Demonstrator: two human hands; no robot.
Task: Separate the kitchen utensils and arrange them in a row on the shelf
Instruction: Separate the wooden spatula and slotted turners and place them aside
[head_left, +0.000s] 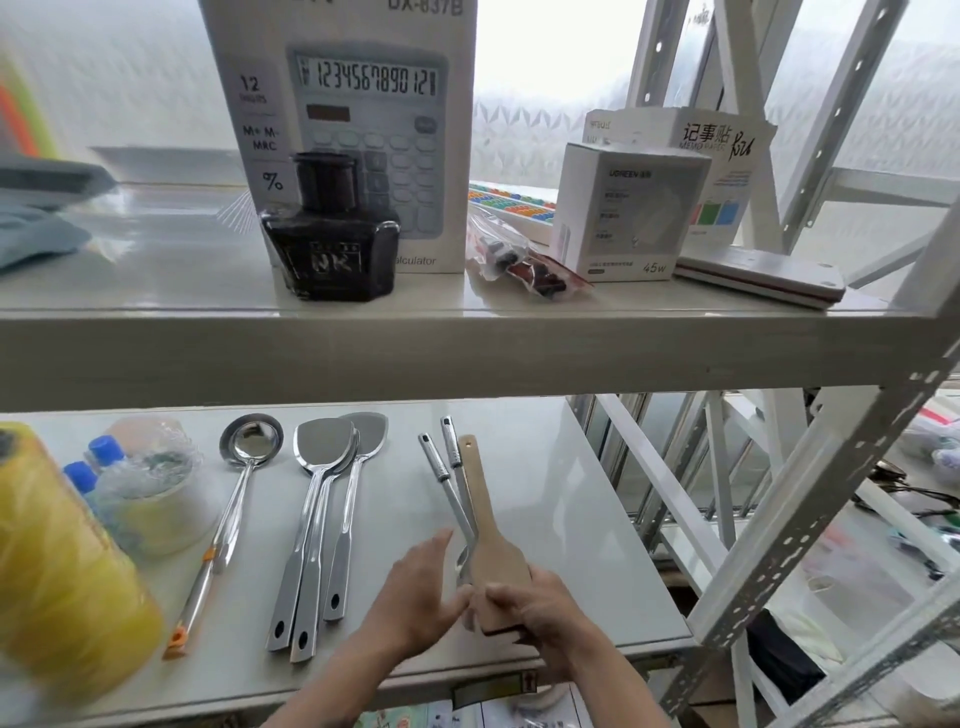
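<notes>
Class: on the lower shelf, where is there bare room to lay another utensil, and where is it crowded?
Bare patches: between the spatulas and the wooden spatula, and from there to the shelf's right edge. Crowded: the left end, around the ladle and bottles.

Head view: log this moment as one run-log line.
right hand: grips wooden spatula | left hand: open beside it | two metal spoons: bunched under spatula | ladle, three turners: on shelf
</notes>
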